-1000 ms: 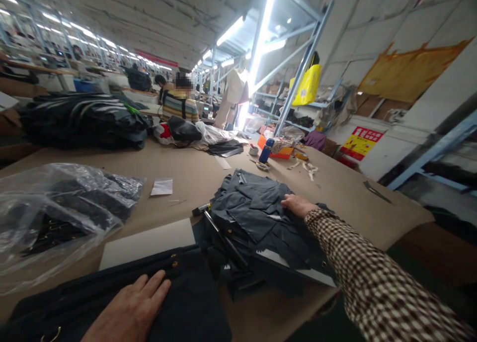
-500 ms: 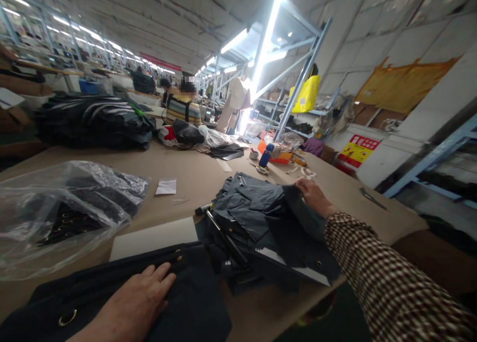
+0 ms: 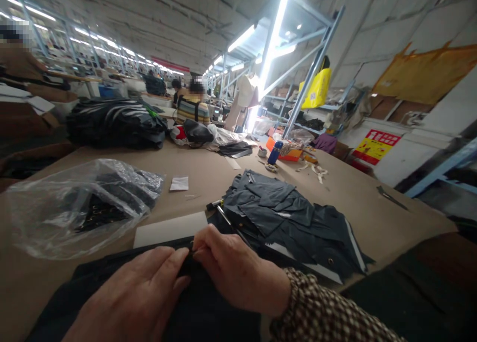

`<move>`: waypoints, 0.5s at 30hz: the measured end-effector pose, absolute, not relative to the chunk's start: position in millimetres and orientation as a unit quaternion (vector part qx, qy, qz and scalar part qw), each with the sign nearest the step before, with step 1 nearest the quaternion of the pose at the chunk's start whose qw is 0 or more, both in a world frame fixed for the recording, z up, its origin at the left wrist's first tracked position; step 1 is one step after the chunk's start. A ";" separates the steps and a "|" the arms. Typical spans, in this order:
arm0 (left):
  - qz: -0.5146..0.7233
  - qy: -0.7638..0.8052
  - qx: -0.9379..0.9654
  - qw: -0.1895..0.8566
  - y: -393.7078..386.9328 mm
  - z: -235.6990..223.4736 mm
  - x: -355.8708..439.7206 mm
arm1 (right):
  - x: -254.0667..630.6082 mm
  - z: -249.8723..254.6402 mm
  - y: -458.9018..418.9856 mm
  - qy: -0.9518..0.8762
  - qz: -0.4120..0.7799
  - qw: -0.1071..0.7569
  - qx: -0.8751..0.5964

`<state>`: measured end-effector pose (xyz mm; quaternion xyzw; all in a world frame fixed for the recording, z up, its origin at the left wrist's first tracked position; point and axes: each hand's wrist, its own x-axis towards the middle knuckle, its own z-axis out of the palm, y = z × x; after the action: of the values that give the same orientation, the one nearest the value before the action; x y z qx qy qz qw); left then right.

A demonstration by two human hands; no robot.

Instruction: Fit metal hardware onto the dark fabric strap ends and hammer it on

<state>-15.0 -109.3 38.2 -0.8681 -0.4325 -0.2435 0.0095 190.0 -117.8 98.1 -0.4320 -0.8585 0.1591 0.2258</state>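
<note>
A dark fabric piece [image 3: 208,317] lies at the near edge of the brown table [image 3: 208,175]. My left hand [image 3: 137,295] rests on it with fingers stretched flat. Beside it my right hand [image 3: 238,272] has its fingers curled and pinched at the fabric's far edge. Just beyond the hands sits a pile of dark grey cut fabric pieces [image 3: 283,215]; neither hand touches it. A white card [image 3: 169,228] lies under the fabric's far edge.
A clear plastic bag [image 3: 80,205] holding dark parts lies left. Black bundles [image 3: 115,123], a paper slip [image 3: 179,183], a blue bottle [image 3: 275,152] and an orange tray [image 3: 288,154] sit farther back. Other people work beyond the table's far end. Metal shelving [image 3: 309,78] rises on the right.
My right hand has left the grey fabric pile and come back to the near dark piece, closing on its edge beside my left hand. The view shifted slightly to the left.
</note>
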 end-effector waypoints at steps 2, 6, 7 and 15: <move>-0.236 -0.429 -0.872 -0.010 -116.7 46.3 -21.8 | 183.5 97.2 -124.3 -0.854 0.188 0.230 -0.428; -0.130 -0.444 -0.874 -0.151 -127.0 67.6 -23.5 | 176.1 84.0 -134.7 -0.871 0.219 0.192 -0.395; -0.107 -0.454 -0.867 -0.178 -127.7 70.8 -25.0 | 177.0 78.6 -136.2 -0.873 0.231 0.177 -0.391; -0.098 -0.531 -0.824 -0.171 -141.0 92.1 -75.3 | 225.3 48.9 -149.3 -0.830 0.301 0.138 -0.448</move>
<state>-75.3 -141.0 92.1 -0.8240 -0.5312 -0.0978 -0.1710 225.3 -149.3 48.9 -0.4480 -0.8305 0.3009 0.1379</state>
